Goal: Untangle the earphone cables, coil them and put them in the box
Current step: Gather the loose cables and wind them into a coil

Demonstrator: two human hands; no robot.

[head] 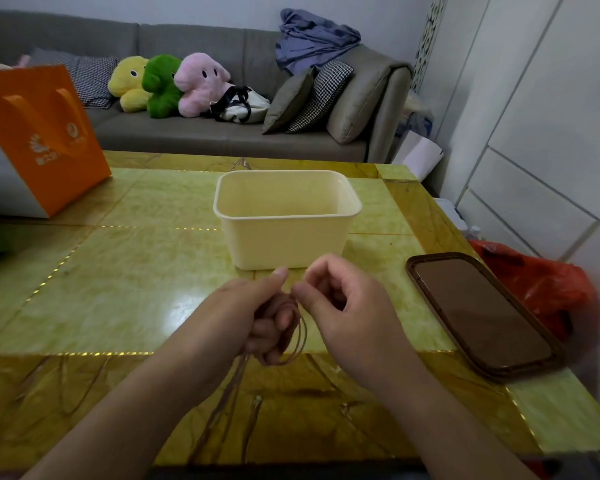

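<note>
Earphone cable: I have it looped round my left hand, fingers curled gripping; right hand pinches the strand beside it. Box: just beyond both hands, far side, mouth up.

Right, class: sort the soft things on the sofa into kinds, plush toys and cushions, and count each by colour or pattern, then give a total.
Yellow plush toy: 1
Green plush toy: 1
Pink plush toy: 1
Checked cushions: 2
Plain grey cushion: 1
Total: 6
</note>
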